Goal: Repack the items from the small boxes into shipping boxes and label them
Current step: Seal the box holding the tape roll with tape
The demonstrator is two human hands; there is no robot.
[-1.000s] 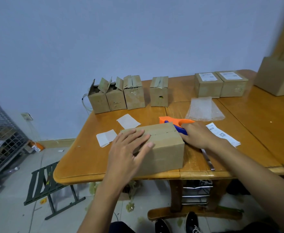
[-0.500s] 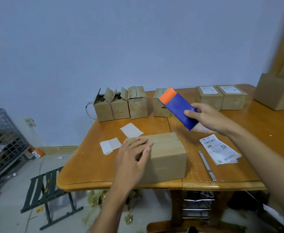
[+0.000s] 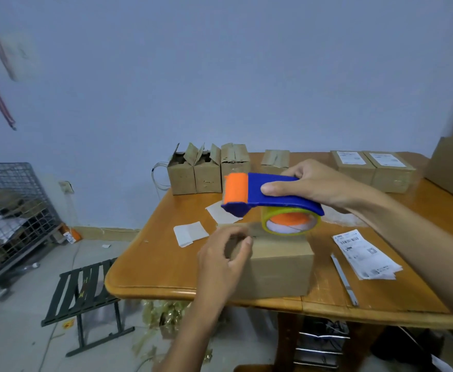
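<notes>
The right hand [image 3: 316, 186] is wrapped around the blue-and-orange tape dispenser [image 3: 271, 196], thumb on its near edge, carrying it just above the shipping box [image 3: 279, 267] that sits at the front edge of the table [image 3: 150, 267]. The clear tape roll [image 3: 291, 222] hangs over the box's top, which I take as lining up to run a strip along the closed flaps. The left hand [image 3: 222, 260] is at the box's left top corner with its fingers half curled. It is blurred, so I can't tell whether it grips the edge or only hovers, but the spot suits steadying the box or catching the tape end.

The box's flaps are down, so what's inside is hidden. Along the back stand 4 small boxes [image 3: 209, 170]. 3 have flaps sticking up, and their insides are too dark to read. Further right, 2 labelled boxes [image 3: 374, 167] sit closed side by side, apparently finished. A printed shipping label sheet [image 3: 364, 255] lies just right of the box being worked on, handy for sticking on once it's sealed, I'd guess.
</notes>
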